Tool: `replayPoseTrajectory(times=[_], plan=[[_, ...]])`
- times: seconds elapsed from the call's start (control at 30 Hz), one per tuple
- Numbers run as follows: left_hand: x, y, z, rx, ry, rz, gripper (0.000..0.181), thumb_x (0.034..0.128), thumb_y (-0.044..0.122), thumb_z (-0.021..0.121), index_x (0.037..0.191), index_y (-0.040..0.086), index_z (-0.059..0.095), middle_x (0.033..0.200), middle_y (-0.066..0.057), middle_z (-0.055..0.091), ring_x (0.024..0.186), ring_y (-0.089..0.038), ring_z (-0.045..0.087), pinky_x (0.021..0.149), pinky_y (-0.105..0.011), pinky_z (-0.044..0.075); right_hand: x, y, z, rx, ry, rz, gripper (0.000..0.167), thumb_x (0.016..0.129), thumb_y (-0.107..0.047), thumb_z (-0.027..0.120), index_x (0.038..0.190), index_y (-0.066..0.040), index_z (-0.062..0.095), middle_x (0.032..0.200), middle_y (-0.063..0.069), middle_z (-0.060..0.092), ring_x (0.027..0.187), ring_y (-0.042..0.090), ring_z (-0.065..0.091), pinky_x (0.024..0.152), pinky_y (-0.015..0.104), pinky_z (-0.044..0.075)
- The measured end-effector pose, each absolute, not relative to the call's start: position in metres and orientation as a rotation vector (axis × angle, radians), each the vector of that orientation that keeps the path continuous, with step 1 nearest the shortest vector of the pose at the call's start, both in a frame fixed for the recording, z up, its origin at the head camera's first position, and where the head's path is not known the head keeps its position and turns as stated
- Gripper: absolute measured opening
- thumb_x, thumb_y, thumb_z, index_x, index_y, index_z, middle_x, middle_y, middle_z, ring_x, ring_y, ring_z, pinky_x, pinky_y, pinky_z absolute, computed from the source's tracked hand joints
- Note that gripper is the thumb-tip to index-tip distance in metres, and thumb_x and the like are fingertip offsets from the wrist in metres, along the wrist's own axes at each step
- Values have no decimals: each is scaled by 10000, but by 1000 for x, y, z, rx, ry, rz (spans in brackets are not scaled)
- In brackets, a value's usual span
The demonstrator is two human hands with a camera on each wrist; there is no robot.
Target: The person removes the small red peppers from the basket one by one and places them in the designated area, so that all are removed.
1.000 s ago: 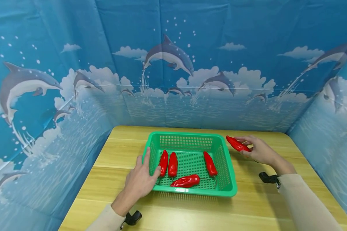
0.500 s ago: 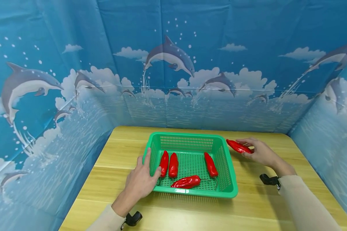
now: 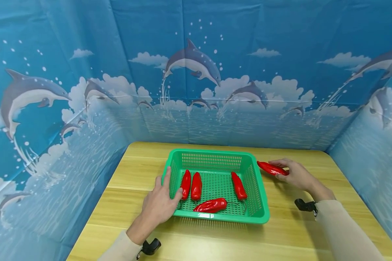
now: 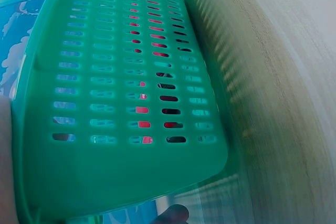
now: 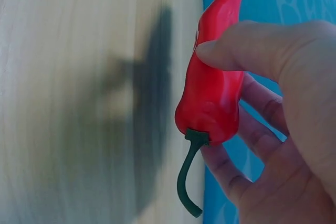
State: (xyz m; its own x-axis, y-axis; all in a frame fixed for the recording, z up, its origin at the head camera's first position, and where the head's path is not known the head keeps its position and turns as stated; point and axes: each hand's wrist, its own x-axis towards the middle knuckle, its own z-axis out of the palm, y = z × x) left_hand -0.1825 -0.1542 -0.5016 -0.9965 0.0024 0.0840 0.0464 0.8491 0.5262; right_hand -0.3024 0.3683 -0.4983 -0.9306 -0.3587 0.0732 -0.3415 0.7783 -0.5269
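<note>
In the head view my right hand (image 3: 295,175) pinches a red chili pepper (image 3: 272,168) by its body, just right of the green plastic basket (image 3: 264,203). Close up, the right wrist view shows the thumb across the pepper (image 5: 212,93), its dark green stem (image 5: 185,182) hanging free; a shadow falls apart from it on the table. My left hand (image 3: 160,203) grips the basket's left edge, thumb over the rim. Inside lie two upright-pointing peppers (image 3: 196,186) at left, one pepper (image 3: 238,185) at right and one sideways pepper (image 3: 211,205) near the front.
The basket stands on a light wooden table (image 3: 124,214). Blue dolphin-printed sheets (image 3: 196,119) rise behind the table and along both sides. A black wrist mount (image 3: 150,247) sits below the left hand and another black mount (image 3: 304,205) beside the right wrist.
My right hand and its pepper have moved slightly down and to the right in the head view, and the pepper lies more level. The left hand, basket and other peppers hold their places.
</note>
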Motion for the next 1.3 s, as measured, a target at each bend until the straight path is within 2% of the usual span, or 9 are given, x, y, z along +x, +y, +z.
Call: replayPoseTrajectory(times=[0.27, 0.33, 0.4, 0.53, 0.57, 0.63, 0.97, 1.2, 1.3], plan=[[-182, -154, -502, -39, -2944, -833, 985, 1125, 512, 678, 1898, 204, 151, 1609, -256, 551, 481, -221, 461, 453, -342, 426, -306, 380, -513, -577, 2937, -851, 549, 1041, -109, 857, 1569, -49, 715, 1497, 321, 730, 1339, 547, 697, 1020, 665, 614], [-182, -154, -501, -39, -2944, -833, 984, 1124, 507, 678, 1898, 204, 151, 1616, -258, 547, 484, -221, 466, 455, -341, 428, -311, 390, -522, -643, 2929, -899, 534, 1037, -134, 866, 1552, -79, 736, 1465, 292, 752, 1315, 511, 711, 996, 602, 628], [-182, -154, -501, -39, -2945, -834, 984, 1124, 508, 678, 1898, 205, 151, 1625, -259, 544, 486, -222, 469, 457, -341, 429, -312, 395, -526, -674, 2923, -918, 524, 1028, -145, 872, 1535, -93, 751, 1444, 287, 759, 1304, 526, 704, 991, 616, 624], [-182, -154, -501, -37, -2944, -839, 981, 1127, 510, 676, 1898, 206, 151, 1659, -258, 529, 485, -219, 468, 458, -340, 427, -308, 394, -525, -652, 2911, -903, 514, 1026, -91, 853, 1530, -78, 754, 1469, 301, 746, 1355, 557, 684, 1057, 678, 606], [-182, -154, -501, -37, -2945, -840, 981, 1127, 512, 674, 1898, 206, 149, 1666, -257, 526, 486, -218, 468, 458, -340, 427, -304, 390, -520, -605, 2913, -868, 519, 1020, -69, 846, 1530, -60, 750, 1489, 331, 729, 1378, 613, 654, 1070, 765, 570], [-182, -154, -501, -38, -2944, -842, 980, 1128, 511, 675, 1898, 205, 150, 1675, -258, 521, 488, -217, 468, 459, -340, 426, -300, 386, -517, -569, 2916, -825, 518, 1022, -29, 834, 1531, -32, 742, 1510, 349, 714, 1398, 621, 646, 1085, 764, 572], [-182, -154, -500, -43, -2942, -835, 986, 1126, 511, 678, 1897, 199, 150, 1666, -267, 525, 484, -222, 468, 459, -341, 433, -294, 386, -515, -545, 2940, -746, 503, 1013, 24, 817, 1509, -41, 758, 1531, 371, 700, 1331, 564, 694, 1005, 644, 623], [-182, -154, -500, -39, -2950, -838, 981, 1123, 508, 677, 1897, 204, 156, 1687, -262, 515, 493, -227, 476, 467, -343, 438, -292, 388, -514, -524, 2888, -805, 532, 998, 46, 805, 1517, -61, 758, 1553, 390, 675, 1026, 309, 670, 805, 351, 534], [-181, -154, -499, -38, -2949, -841, 979, 1126, 516, 678, 1897, 204, 162, 1696, -262, 510, 500, -232, 482, 472, -347, 441, -292, 389, -515, -510, 2857, -843, 533, 1020, 57, 776, 1540, -52, 738, 1581, 396, 651, 920, 237, 642, 714, 288, 496]])
